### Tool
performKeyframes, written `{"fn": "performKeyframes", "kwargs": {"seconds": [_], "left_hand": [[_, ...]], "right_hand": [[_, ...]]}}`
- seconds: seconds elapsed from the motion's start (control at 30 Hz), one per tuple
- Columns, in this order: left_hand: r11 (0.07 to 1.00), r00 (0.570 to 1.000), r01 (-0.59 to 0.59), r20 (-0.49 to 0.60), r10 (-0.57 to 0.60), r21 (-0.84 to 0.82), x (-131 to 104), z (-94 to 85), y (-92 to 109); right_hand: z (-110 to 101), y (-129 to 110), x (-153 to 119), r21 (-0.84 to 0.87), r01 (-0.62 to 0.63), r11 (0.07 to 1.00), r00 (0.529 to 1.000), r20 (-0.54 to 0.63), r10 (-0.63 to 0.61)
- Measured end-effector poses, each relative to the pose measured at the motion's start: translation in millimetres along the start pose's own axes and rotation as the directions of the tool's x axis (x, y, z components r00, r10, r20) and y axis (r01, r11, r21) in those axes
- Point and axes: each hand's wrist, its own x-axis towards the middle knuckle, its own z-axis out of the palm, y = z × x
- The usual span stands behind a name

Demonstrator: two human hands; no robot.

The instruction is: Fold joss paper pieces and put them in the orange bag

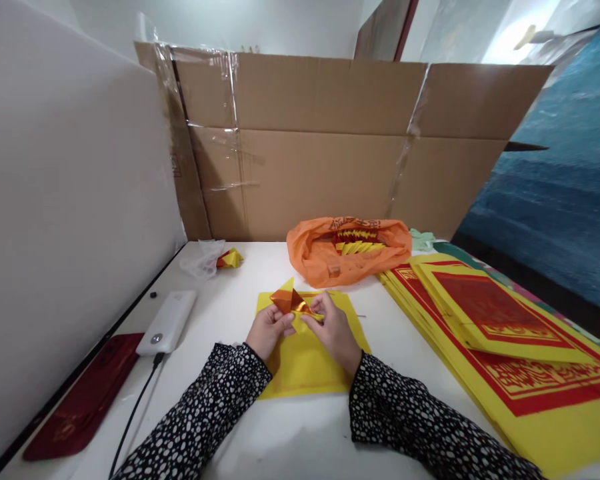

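Observation:
Between my two hands is a partly folded sheet of yellow paper [283,299] with a shiny orange-copper face. My left hand [269,328] pinches its lower left part, thumb on top. The fingers of my right hand [333,327] are closed on its right end, where the paper narrows. Beneath both hands a yellow paper sheet [310,370] lies flat on the white table [300,433]. My palms and some fingertips are hidden from view.
An orange plastic bag [305,260] holding folded yellow-red pieces sits behind my hands. Stacks of yellow-red printed paper [510,307] lie right. On the left are a white power bank [170,323], a dark red phone [85,400] and a small folded piece [230,259]. Cardboard [320,167] stands behind.

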Motion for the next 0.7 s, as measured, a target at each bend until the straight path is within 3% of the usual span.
{"fn": "performKeyframes", "kwargs": {"seconds": [0.17, 0.33, 0.5, 0.6, 0.7], "left_hand": [[0.989, 0.996, -0.092, 0.025, 0.09, 0.118, 1, 2.9, 0], [0.988, 0.997, -0.082, 0.024, 0.08, 0.13, 2, 1.7, -2], [1.0, 1.0, -0.005, -0.022, 0.004, -0.025, -1, -0.1, -5], [0.992, 0.997, 0.061, 0.059, -0.054, -0.109, -1, 0.3, -6], [0.997, 0.997, 0.016, 0.076, -0.011, -0.076, 1, -2.2, -5]], "right_hand": [[4, 2, 2, -0.001, -0.068, 0.998, 0.995, 0.075, 0.068], [4, 2, 5, 0.032, -0.113, 0.993, 0.987, 0.121, 0.108], [-1, -8, 2, 0.174, -0.229, 0.958, 0.95, 0.255, 0.181], [-17, -21, 3, 0.191, -0.292, 0.937, 0.92, 0.325, 0.22], [-51, -29, 26, 0.189, -0.376, 0.907, 0.864, 0.425, 0.269]]}}
